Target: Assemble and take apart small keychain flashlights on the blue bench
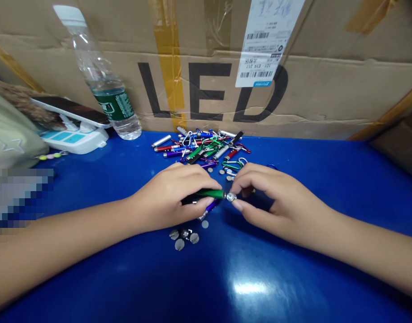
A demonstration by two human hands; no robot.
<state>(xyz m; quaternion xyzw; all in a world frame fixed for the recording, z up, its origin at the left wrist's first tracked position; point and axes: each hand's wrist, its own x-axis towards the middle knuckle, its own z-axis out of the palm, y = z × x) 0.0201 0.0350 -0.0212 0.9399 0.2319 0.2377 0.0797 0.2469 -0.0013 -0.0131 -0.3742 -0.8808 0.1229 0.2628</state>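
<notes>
One green tube lies gripped in the left hand.

The tube in the left hand is before the flashlights, which lie on the table before the box and right of the bottle.

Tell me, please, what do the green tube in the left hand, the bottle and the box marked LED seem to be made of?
Green tube: probably metal, glossy green, judging by its sheen; shiny plastic is possible.
Bottle: apparently clear, shiny plastic; it is see-through.
Box: seemingly matt brown cardboard, with visible creases.
</notes>
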